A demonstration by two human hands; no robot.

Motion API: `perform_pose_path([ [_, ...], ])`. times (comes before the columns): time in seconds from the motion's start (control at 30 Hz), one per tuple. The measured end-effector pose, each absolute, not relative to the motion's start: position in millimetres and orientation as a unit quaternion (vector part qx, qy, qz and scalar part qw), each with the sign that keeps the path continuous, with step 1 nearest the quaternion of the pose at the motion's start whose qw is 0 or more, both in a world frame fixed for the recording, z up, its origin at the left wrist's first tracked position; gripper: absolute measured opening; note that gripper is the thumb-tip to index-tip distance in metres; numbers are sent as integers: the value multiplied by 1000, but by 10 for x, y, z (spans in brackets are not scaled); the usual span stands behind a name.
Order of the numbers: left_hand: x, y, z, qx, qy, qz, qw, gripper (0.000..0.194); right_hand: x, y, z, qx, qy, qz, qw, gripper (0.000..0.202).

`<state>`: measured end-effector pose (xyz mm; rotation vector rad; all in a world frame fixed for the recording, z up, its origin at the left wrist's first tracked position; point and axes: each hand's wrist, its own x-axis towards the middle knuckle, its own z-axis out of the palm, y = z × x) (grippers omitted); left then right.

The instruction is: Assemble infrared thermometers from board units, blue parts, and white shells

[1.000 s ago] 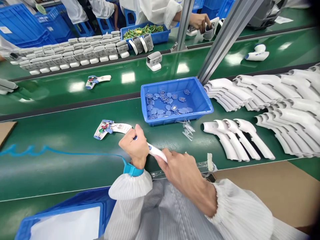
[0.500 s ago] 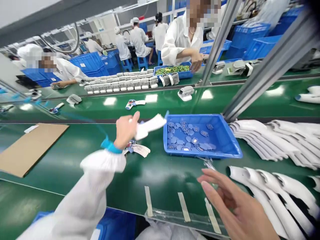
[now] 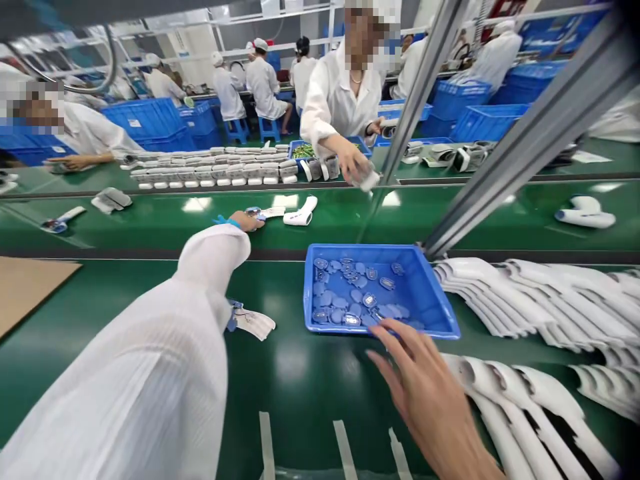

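Note:
My left hand (image 3: pixel 250 221) reaches far forward over the green belt, fingers closed around the blue end of a gun-shaped housing half (image 3: pixel 273 212) with parts inside. Just right of it lies a white gun-shaped housing (image 3: pixel 301 212) on the belt. Below my left forearm, a second gun-shaped housing half (image 3: pixel 253 321), with wires and a blue end, rests on the near worktop, partly covered by my sleeve. My right hand (image 3: pixel 425 387) is open and empty, fingers spread, at the front edge of a blue tray (image 3: pixel 447 317) holding many small translucent blue pieces (image 3: pixel 353 319).
Rows of white shells (image 3: pixel 495 293) are stacked right of the tray, with more shells (image 3: pixel 530 393) nearer me. A slanted metal post (image 3: pixel 500 153) stands behind the tray. Cardboard (image 3: pixel 30 287) lies at left. Across the belt, a co-worker's hand (image 3: pixel 353 163) holds a grey-and-white piece.
My left hand let go of the white housing on the belt and took hold of the housing half there. My right hand moved toward the tray. The co-worker's arm reached over the belt.

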<state>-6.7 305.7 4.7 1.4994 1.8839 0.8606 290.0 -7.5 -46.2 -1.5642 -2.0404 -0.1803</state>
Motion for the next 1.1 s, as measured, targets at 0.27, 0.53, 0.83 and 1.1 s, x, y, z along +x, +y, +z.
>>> perform_pose_path([
  [0.27,-443,2206,341,558,654,385,336,18,2740,24,-150,-608,-707,55,357,21],
  [0.53,142,289,202,728,511,337,309,23,2301,-141,391,-566,-672,210,428,16],
  [0.83,462,-112,-20,752,491,298,324,14,2325,-385,469,-586,-728,140,327,25],
  [1.1,481,-39,-277,567,521,309,558,36,2797,-570,-392,-702,-700,7,132,35],
])
